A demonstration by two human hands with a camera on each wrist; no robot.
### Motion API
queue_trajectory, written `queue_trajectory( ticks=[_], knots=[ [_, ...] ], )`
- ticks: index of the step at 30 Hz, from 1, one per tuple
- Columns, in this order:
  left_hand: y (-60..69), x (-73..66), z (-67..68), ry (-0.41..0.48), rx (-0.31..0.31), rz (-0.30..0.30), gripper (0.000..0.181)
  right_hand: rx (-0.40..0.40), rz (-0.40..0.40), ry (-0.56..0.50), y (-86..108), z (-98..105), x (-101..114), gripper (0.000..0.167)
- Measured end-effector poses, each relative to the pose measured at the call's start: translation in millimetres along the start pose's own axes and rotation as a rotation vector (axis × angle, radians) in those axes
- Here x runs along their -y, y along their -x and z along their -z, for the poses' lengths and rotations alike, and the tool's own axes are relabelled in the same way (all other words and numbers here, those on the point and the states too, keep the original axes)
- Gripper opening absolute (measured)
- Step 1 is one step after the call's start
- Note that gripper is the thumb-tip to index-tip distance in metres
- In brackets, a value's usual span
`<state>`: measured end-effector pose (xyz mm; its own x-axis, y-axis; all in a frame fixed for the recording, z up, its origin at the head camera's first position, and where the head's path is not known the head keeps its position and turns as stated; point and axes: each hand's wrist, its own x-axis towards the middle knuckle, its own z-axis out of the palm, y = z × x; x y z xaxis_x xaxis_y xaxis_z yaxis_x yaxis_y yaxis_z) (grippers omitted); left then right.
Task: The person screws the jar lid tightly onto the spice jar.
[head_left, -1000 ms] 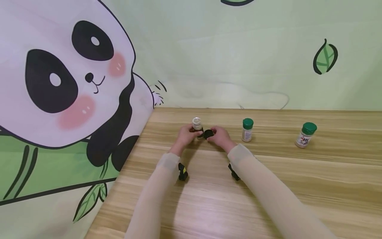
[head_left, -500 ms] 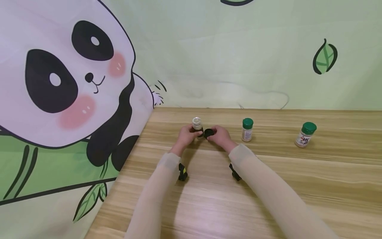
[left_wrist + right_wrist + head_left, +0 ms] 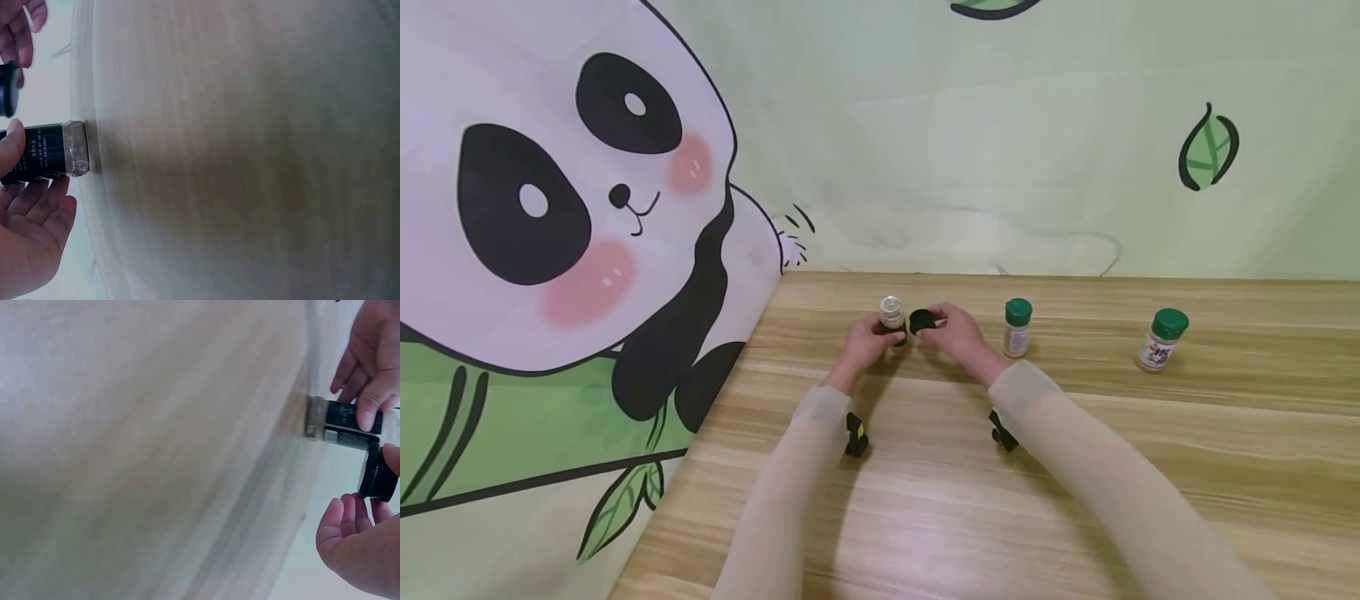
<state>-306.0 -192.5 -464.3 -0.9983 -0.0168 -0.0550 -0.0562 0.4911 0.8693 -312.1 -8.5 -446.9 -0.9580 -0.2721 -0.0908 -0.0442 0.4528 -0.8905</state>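
Note:
A clear glass jar [image 3: 892, 310] with a black label stands upright on the wooden table, its threaded mouth uncovered. My left hand [image 3: 863, 342] grips it around the label, thumb on the near side. In the left wrist view, the jar [image 3: 44, 153] has its clear base on the tabletop. Just right of the jar's neck, my right hand [image 3: 957, 335] pinches a round black lid [image 3: 921, 322] between thumb and fingers. The lid [image 3: 377, 475] is off the jar in the right wrist view, close beside its label.
Two shaker bottles with green caps stand to the right: a nearer shaker [image 3: 1017, 328] and a farther shaker [image 3: 1162, 340]. Behind the table [image 3: 925, 500] hangs a pale green backdrop [image 3: 962, 150] with a printed panda.
My right hand has lifted the black lid slightly, up beside the jar's neck. The left hand keeps its grip on the jar. The head view has shifted a little.

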Motion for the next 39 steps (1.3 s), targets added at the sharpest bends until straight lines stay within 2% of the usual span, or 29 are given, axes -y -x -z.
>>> queue_trajectory(
  ticks=[8,17,27,39],
  knots=[
    [1.0,-1.7,0.2,-0.007,0.003,0.002,0.039,-0.007,0.021,0.033,3.1,8.1,13.0,0.056],
    [-0.7,1.7,-0.2,0.011,0.008,0.013,0.039,-0.008,0.049,0.070,0.1,7.6,17.6,0.055],
    [0.7,-0.3,0.1,-0.006,0.000,-0.009,0.037,0.008,0.057,0.072,1.1,8.0,25.6,0.055],
    [0.2,-0.6,-0.8,-0.022,-0.007,-0.002,0.036,-0.002,0.103,0.107,0.4,10.4,29.9,0.054]
  ],
)
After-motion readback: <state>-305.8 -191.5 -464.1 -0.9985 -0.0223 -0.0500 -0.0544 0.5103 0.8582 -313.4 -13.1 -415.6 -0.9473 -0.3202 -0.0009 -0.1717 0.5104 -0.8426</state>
